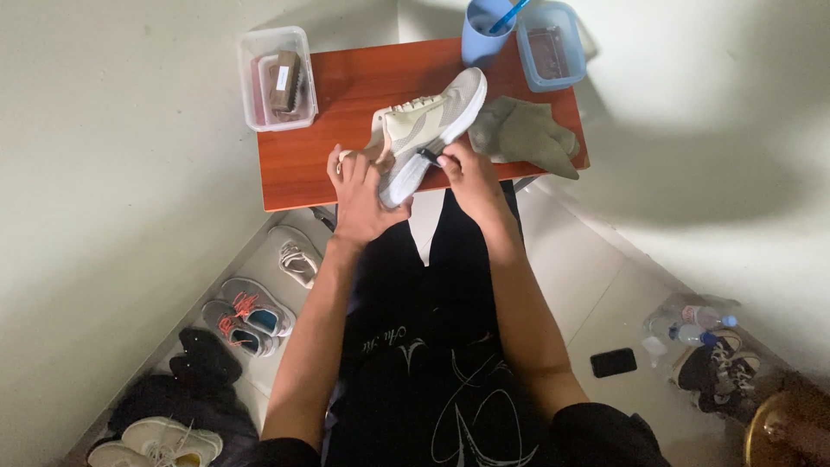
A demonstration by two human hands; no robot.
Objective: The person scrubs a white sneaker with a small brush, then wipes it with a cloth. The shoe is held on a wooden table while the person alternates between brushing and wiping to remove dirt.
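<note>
Gripping a pale beige and white lace-up sneaker (pixel 430 130) at its heel end with the left hand (pixel 359 195), fingers curled closed around the heel and upper. Pinching a small dark brush-like tool (pixel 428 156) against the white sole edge with the right hand (pixel 469 173), fingertips closed on it; exact kind of tool too small to tell. Sneaker tilting on its side between both sets of fingers, toe pointing away from them and hovering over the small reddish-brown wooden table (pixel 346 104), sole facing toward the right fingers. Lying just beyond the right fingers, on the table: a crumpled grey-green cloth (pixel 527 134). Standing farther beyond that, at the table's far edge: a blue plastic cup (pixel 484 35) holding a blue stick, and just beside it a clear rectangular plastic box with a blue rim (pixel 553 47). Overhanging the far corner beyond the left fingers: a clear plastic tub (pixel 277 78) containing a brown block-shaped brush. Lying well below the left fingers, on the pale floor: a white sneaker (pixel 294 255), a pair of grey sneakers with red laces (pixel 246 316), dark footwear and a further white pair near the frame corner. Lying well below the right fingers, on the floor: a black phone (pixel 614 361), clear plastic bottles (pixel 692 324) and more dark shoes.
</note>
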